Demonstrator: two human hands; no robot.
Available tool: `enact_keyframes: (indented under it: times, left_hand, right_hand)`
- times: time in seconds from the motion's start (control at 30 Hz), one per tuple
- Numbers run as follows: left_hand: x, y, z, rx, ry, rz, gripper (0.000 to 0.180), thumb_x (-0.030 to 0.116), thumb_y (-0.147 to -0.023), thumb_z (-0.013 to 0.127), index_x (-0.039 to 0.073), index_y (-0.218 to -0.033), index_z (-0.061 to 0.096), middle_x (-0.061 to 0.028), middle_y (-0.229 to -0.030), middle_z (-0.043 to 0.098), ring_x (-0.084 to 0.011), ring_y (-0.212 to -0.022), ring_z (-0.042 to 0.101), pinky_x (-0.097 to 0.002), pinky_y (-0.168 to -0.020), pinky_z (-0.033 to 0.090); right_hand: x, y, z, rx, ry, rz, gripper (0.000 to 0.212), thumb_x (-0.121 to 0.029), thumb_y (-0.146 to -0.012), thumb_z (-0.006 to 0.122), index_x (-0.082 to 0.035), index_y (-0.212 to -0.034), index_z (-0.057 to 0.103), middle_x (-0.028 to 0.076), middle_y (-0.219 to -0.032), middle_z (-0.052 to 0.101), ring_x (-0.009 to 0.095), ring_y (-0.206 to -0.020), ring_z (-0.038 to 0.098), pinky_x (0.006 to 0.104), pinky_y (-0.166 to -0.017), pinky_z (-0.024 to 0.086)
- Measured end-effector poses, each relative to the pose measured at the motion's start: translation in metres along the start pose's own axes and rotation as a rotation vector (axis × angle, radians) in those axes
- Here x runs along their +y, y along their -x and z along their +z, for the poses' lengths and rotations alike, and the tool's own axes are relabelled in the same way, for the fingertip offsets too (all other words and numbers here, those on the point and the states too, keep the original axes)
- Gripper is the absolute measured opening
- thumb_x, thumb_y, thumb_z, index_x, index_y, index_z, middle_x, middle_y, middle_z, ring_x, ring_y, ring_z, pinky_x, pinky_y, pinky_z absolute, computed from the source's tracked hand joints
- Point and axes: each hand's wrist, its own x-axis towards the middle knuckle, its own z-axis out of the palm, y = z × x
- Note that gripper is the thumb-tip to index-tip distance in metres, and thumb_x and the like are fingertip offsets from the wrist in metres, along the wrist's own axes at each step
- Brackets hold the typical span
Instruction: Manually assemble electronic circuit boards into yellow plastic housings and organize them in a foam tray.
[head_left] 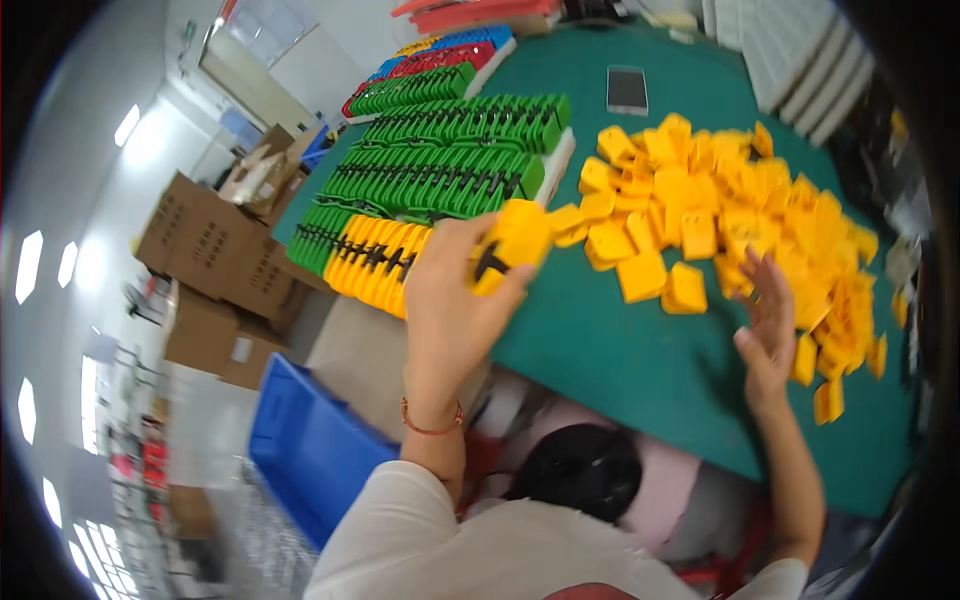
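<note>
Between the thumb and fingers of my left hand (448, 305) is a yellow plastic piece with a black part (522, 236). I hold it close to the right end of a row of yellow pieces with black middles (372, 255), which stand on edge side by side. My right hand (768, 335) is open, its fingers apart and no object visible in it. It hovers at the near edge of a heap of loose yellow plastic pieces (690, 190), with some of the heap beyond and to the right of its fingers.
Several rows of green pieces with black middles (430, 180) lie at the left on a pale tray, with red and blue rows (450, 55) farther back. A phone (627, 90) lies on the green table (620, 370). White stacked trays (815, 70) stand far right; a blue bin (310, 450) sits lower left.
</note>
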Motion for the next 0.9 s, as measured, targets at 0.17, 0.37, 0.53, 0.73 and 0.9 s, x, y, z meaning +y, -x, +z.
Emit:
enact_keyframes:
  times: [0.17, 0.37, 0.53, 0.73, 0.9]
  left_hand:
    - [-0.032, 0.014, 0.002, -0.002, -0.403, -0.101, 0.041, 0.013, -0.063, 0.075, 0.0, -0.099, 0.06, -0.0122, -0.085, 0.057, -0.0278, -0.075, 0.056, -0.0347, -0.066, 0.047]
    - [-0.037, 0.026, 0.029, 0.072, -0.586, 0.051, 0.045, 0.016, -0.059, 0.079, 0.006, -0.1, 0.063, -0.008, -0.097, 0.052, -0.0245, -0.088, 0.049, -0.0358, -0.076, 0.041]
    - [-0.038, 0.026, 0.011, 0.043, -0.501, -0.015, 0.056, 0.018, -0.062, 0.078, 0.006, -0.112, 0.056, -0.0135, -0.12, 0.043, -0.0344, -0.112, 0.037, -0.0444, -0.092, 0.034]
    - [-0.033, 0.028, -0.066, -0.053, -0.524, -0.061, 0.078, 0.038, -0.074, 0.068, 0.007, -0.136, 0.033, -0.0184, -0.142, 0.025, -0.0425, -0.132, 0.016, -0.0509, -0.107, 0.014]
    - [-0.028, 0.07, -0.149, 0.029, -0.551, -0.255, 0.078, 0.026, -0.076, 0.066, 0.002, -0.138, 0.025, -0.0185, -0.146, 0.019, -0.0399, -0.134, 0.013, -0.0467, -0.109, 0.012]
  right_hand:
    - [-0.002, -0.011, -0.01, -0.051, 0.022, -0.044, 0.065, -0.016, -0.076, 0.053, -0.005, -0.135, 0.031, 0.014, -0.139, 0.034, 0.025, -0.125, 0.037, 0.0352, -0.098, 0.032]
    - [-0.005, 0.0, -0.017, -0.025, 0.072, -0.06, 0.061, -0.013, -0.075, 0.051, -0.005, -0.133, 0.035, 0.012, -0.138, 0.036, 0.024, -0.122, 0.04, 0.0343, -0.096, 0.034]
    - [-0.015, -0.001, -0.009, -0.083, 0.168, -0.128, 0.059, -0.007, -0.074, 0.05, -0.004, -0.131, 0.035, 0.013, -0.138, 0.035, 0.025, -0.119, 0.043, 0.0349, -0.092, 0.038]
    - [-0.056, 0.011, 0.004, -0.246, 0.705, -0.357, 0.051, 0.006, -0.072, 0.056, -0.002, -0.121, 0.044, 0.019, -0.127, 0.045, 0.037, -0.116, 0.045, 0.0415, -0.096, 0.038]
    - [-0.097, 0.073, 0.001, -0.227, 0.468, -0.043, 0.053, 0.002, -0.075, 0.057, -0.001, -0.126, 0.04, 0.021, -0.131, 0.041, 0.034, -0.115, 0.048, 0.0417, -0.092, 0.042]
